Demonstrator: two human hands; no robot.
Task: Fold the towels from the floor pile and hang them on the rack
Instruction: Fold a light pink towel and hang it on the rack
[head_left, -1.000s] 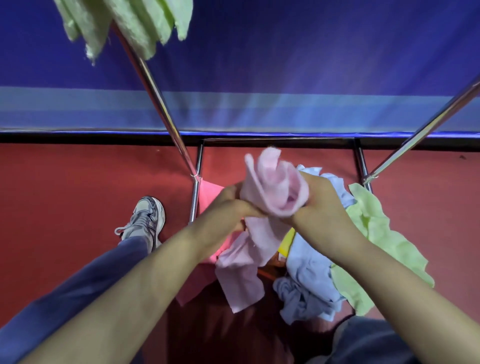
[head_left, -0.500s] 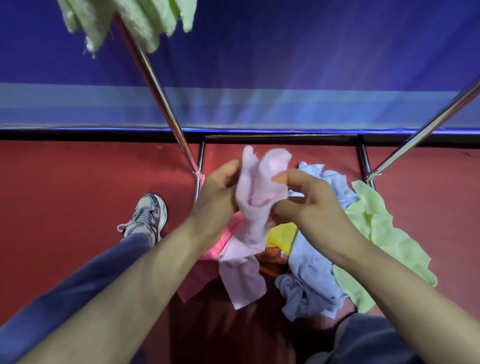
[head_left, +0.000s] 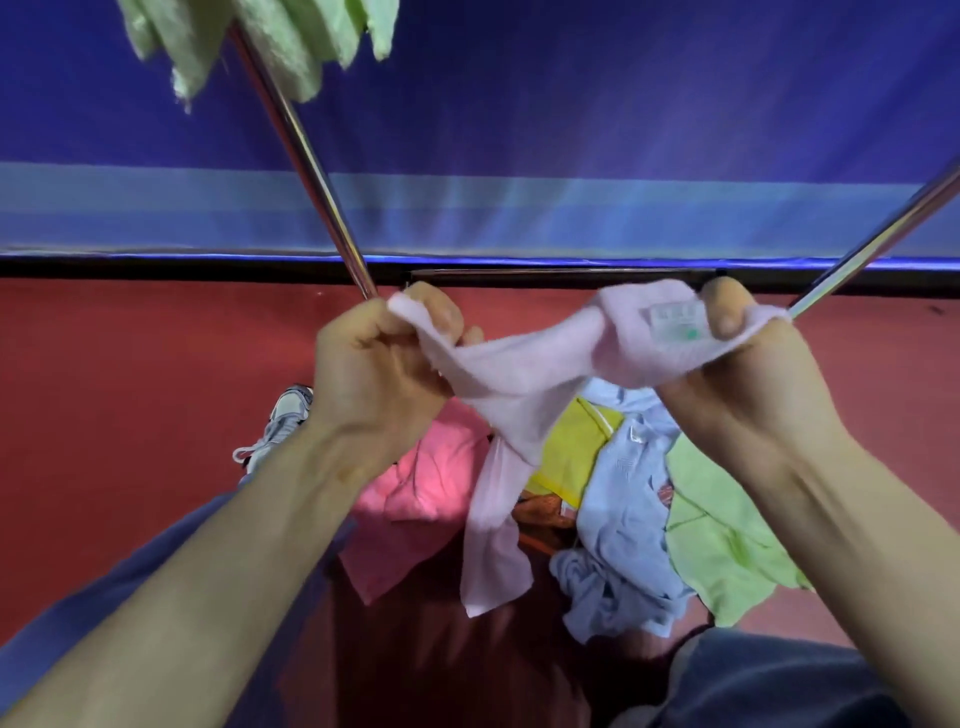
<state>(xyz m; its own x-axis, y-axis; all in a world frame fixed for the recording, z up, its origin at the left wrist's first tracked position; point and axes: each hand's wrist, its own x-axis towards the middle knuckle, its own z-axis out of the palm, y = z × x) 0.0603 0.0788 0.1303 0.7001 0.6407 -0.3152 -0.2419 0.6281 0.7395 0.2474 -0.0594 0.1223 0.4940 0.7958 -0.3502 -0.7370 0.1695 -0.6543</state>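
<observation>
Our left hand (head_left: 384, 374) pinches one top corner of the pale pink towel (head_left: 524, 384) between thumb and curled fingers. Our right hand (head_left: 748, 384) grips the other corner, thumb pressed beside a white label (head_left: 675, 325). The cloth is drawn out between them, its lower part hanging twisted toward the floor pile (head_left: 623, 519). We judge this to be the opening-out step before any fold: the towel is not flat, so the next move calls for shaking the twist loose and bringing the edges evenly together. Below our hands the pile holds bright pink, yellow, light blue and green cloths, lying on a red floor (head_left: 130, 364). A grey shoe (head_left: 283, 421) stands beside it. Two metal rack rails (head_left: 311, 171) slant up on either side, and a light green towel (head_left: 280, 47) hangs over the left one. Behind is a blue wall (head_left: 571, 104) with a paler band.
</observation>
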